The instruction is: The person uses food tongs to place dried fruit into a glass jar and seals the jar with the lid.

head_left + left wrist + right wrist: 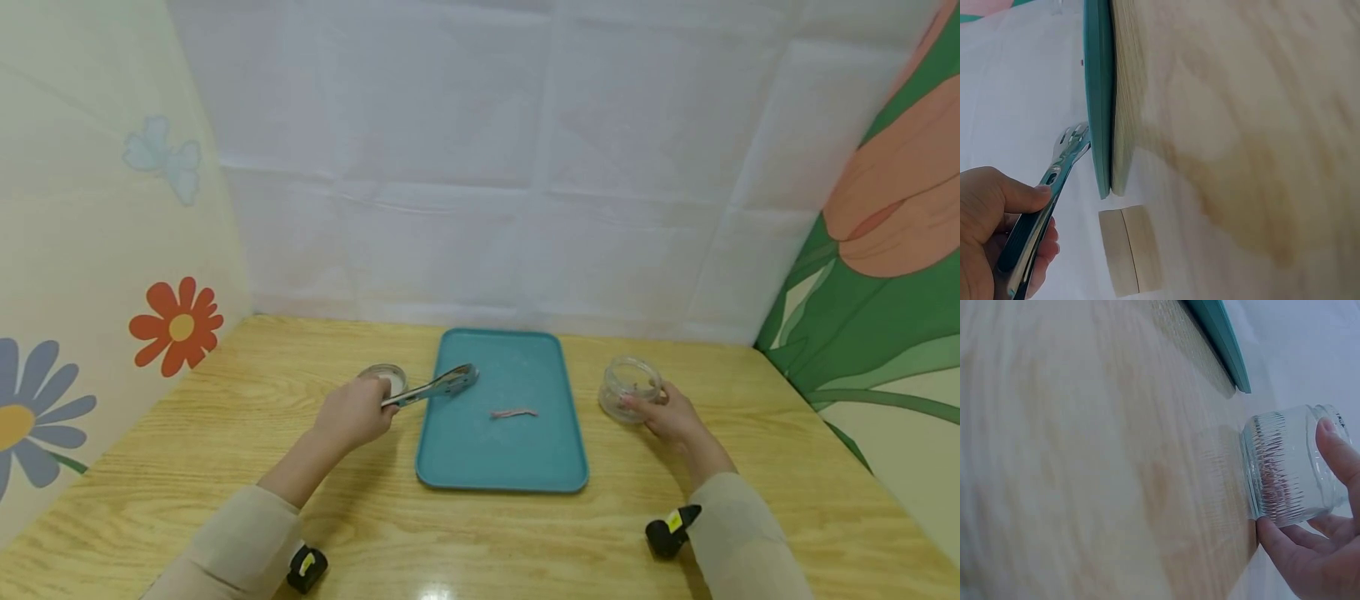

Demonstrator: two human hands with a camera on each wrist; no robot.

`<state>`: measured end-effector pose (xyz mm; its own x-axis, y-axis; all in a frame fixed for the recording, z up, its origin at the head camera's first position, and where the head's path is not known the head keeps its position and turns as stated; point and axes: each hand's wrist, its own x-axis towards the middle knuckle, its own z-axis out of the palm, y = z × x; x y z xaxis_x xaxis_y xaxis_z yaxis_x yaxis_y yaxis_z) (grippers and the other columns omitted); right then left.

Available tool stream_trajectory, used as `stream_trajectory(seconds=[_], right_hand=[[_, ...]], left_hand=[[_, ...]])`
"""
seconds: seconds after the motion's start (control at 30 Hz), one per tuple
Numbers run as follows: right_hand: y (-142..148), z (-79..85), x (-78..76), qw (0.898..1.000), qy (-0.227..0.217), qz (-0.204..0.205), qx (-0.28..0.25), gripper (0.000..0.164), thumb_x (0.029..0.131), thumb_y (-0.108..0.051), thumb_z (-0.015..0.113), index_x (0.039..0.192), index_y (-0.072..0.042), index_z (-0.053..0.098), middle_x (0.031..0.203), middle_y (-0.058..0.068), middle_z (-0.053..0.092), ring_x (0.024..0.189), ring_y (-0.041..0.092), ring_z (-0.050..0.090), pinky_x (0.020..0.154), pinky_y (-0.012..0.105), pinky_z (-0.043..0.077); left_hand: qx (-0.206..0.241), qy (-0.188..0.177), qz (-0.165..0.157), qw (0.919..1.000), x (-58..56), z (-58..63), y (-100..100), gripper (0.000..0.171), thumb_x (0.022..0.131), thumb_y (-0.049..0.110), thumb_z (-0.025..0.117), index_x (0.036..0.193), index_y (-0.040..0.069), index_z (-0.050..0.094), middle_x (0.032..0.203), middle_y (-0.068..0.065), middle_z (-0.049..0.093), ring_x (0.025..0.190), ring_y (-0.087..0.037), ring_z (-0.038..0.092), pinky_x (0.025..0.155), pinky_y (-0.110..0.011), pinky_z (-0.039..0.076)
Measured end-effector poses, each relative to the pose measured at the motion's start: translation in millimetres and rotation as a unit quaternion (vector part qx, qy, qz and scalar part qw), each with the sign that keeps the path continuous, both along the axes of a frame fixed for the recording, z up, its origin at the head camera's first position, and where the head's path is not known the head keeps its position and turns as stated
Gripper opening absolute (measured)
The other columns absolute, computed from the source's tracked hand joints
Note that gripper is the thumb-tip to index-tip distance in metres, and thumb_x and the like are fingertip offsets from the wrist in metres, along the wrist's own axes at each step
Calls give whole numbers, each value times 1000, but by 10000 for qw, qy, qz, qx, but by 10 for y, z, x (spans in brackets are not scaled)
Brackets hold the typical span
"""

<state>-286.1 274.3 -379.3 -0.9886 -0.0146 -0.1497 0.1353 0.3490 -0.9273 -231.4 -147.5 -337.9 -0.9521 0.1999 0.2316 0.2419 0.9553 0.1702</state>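
My left hand (354,412) grips metal tongs (1054,178), whose tips reach over the left side of a teal tray (498,462). A thin pinkish strip (514,413) lies on the tray, apart from the tongs. To the tray's right stands a clear ribbed glass jar (1300,456) without a lid, upright on the table. Something reddish shows inside it, too blurred to name. My right hand (672,417) holds the jar from its right side, thumb near the rim and fingers low around it.
Behind my left hand sits a round, clear-rimmed object (390,375) with a whitish middle, partly hidden. The wooden table (465,542) meets a white cloth backdrop (480,167) at the back. Painted panels (180,325) stand at both sides.
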Motion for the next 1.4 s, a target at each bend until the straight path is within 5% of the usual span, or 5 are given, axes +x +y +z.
stream_trajectory(seconds=[0.4, 0.8, 1.1, 1.4], right_hand=[[15, -13, 11, 10000, 12, 12, -22, 88, 78, -38, 61, 136, 2, 8, 128, 29, 27, 113, 33, 34, 85, 37, 35], [11, -23, 7, 9999, -41, 28, -118, 90, 77, -40, 62, 136, 2, 8, 130, 29, 23, 115, 36, 32, 88, 41, 33], [3, -12, 4, 9998, -27, 26, -172, 87, 78, -37, 61, 136, 3, 9, 130, 29, 23, 115, 35, 32, 88, 40, 33], [4, -12, 3, 9998, 22, 36, -185, 87, 78, -36, 62, 136, 2, 9, 129, 30, 23, 115, 36, 33, 88, 39, 34]], left_hand=[[138, -6, 45, 9999, -2, -16, -5, 26, 78, 16, 61, 59, 11, 44, 54, 1, 40, 46, -14, 36, 40, -28, 30], [652, -48, 420, 9970, 8, 20, 37, 24, 80, 19, 59, 61, 11, 47, 55, -1, 41, 45, -15, 38, 39, -28, 30], [893, 114, 579, 9943, -44, 85, 164, 13, 82, 20, 56, 80, 8, 61, 61, -1, 47, 48, -15, 42, 40, -29, 33], [1107, 263, 641, 9914, -56, 148, 310, 20, 82, 21, 57, 69, 7, 52, 59, -3, 45, 48, -17, 42, 40, -29, 33]])
